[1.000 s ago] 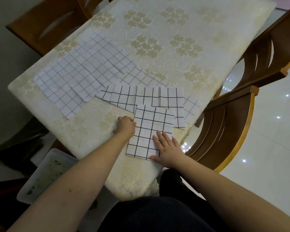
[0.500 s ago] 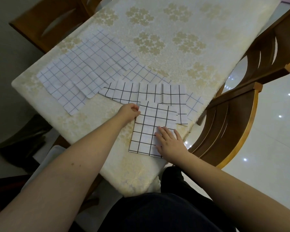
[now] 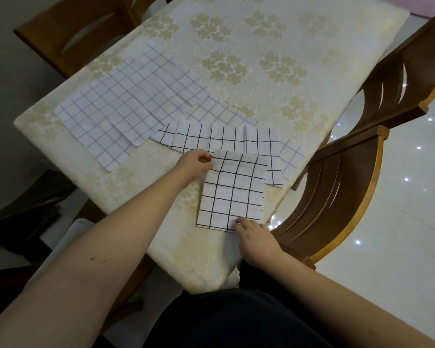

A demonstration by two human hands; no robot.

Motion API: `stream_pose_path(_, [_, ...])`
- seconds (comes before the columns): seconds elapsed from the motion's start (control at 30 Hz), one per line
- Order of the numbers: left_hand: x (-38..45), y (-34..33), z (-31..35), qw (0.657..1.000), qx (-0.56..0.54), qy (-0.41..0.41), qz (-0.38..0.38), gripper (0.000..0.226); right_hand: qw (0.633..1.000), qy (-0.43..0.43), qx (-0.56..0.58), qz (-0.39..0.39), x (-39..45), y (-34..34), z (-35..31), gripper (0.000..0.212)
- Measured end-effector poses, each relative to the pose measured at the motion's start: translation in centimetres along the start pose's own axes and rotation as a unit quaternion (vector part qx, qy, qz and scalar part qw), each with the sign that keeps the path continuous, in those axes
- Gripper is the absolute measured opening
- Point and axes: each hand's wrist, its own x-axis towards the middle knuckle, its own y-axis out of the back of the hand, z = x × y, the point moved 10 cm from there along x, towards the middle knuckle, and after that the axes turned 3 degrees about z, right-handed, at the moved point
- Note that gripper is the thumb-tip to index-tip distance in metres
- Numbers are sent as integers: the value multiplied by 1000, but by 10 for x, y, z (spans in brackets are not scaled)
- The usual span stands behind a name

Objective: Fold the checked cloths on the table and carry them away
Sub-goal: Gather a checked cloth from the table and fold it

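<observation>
The folded cloth [image 3: 232, 190] (bold black checks) lies at the counter's [image 3: 261, 41] near right edge. The left hand [image 3: 195, 163] has its grip pinched on the cloth's far left corner; the right hand [image 3: 255, 234] grips its near right corner. More checked cloths [image 3: 126, 106] lie spread to the far left.

right hand [image 3: 255, 237] slid back to folded cloth's [image 3: 232, 192] near edge
</observation>
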Motion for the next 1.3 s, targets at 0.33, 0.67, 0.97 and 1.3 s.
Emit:
stream_pose_path(0.33, [-50,18,-43,995,-20,-70,-71,24,998,-40,31,34,-7,5,-1,49])
stream_pose_path(0.67, [-65,-4,-76,984,66,-110,-120,19,971,-199,53,118,-40,16,29,33])
stream_pose_path(0.97, [-51,-4,-79,981,136,-111,-81,17,954,-180,111,212,-11,56,37,28])
stream_pose_path(1.3, [-26,-21,-64,962,245,-112,-50,48,975,-107,97,169,70,55,26,38])
